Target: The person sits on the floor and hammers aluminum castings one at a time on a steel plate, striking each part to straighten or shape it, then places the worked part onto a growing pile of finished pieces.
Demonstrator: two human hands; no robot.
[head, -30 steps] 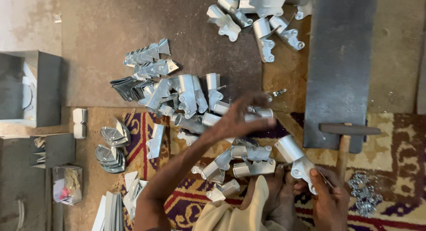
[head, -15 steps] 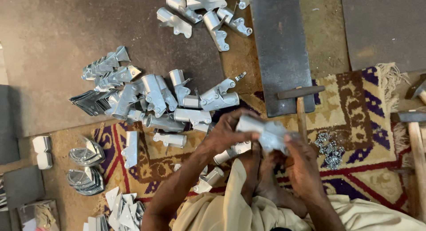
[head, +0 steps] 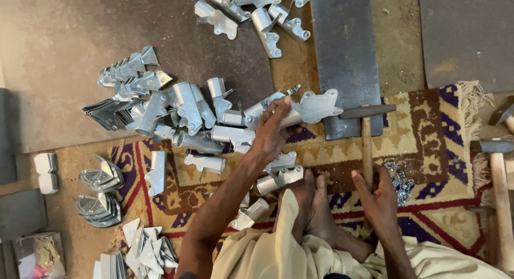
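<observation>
My left hand (head: 272, 130) grips a silver sheet-metal fitting (head: 316, 106), a tube with a flared, lobed end, and holds it out toward the dark steel slab (head: 345, 54). My right hand (head: 379, 196) is closed around the wooden handle of a hammer (head: 367, 145), whose dark head lies across the slab's near edge. Several similar fittings (head: 198, 118) lie heaped on the floor and rug to the left of my left hand. My bare feet (head: 313, 204) rest on the rug between my hands.
More fittings (head: 251, 11) lie at the top by the slab. Stacks of flat cut metal pieces (head: 126, 78) and curved shells (head: 99, 196) sit at left, white triangular offcuts (head: 142, 244) below them. A pile of small rivets (head: 399, 180) and two more hammers (head: 498, 172) lie at right.
My left hand carried a fitting from in front of my body up toward the slab. My right hand let go of the fitting and took hold of the hammer handle.
</observation>
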